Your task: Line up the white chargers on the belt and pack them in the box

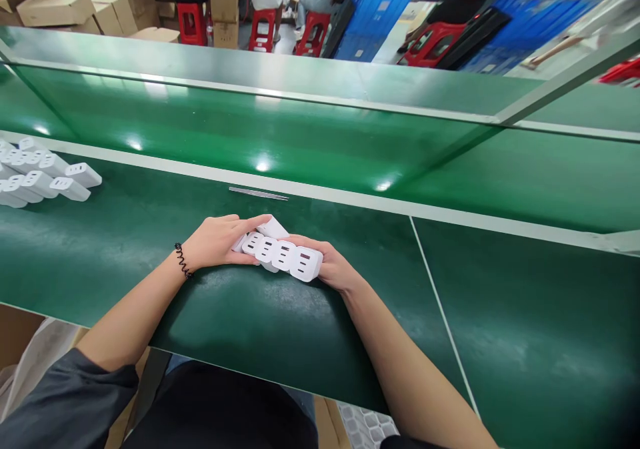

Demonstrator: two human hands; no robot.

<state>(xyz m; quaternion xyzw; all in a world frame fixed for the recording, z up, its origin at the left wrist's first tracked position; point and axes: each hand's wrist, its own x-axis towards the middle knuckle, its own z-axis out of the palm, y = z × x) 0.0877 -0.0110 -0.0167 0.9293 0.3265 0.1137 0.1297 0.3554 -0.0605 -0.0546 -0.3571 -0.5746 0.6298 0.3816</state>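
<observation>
Several white USB chargers (284,255) stand side by side in a row at the middle of the green table, their port faces turned toward me. One more white charger (274,227) lies tilted just behind the row, under the fingertips of my left hand (217,241). That hand closes round the row's left end, thumb in front and fingers behind. Around the right end wraps my right hand (336,265), its fingers running behind the chargers and partly hidden by them. Whether the row rests on the table or is lifted slightly, I cannot tell.
A pair of metal tweezers (259,193) lies behind my hands, near the white rail (340,199). More white chargers (37,181) are heaped at the table's left. Beyond the green partition are red stools (263,30), blue crates (373,19), cardboard boxes (57,10) and seated people.
</observation>
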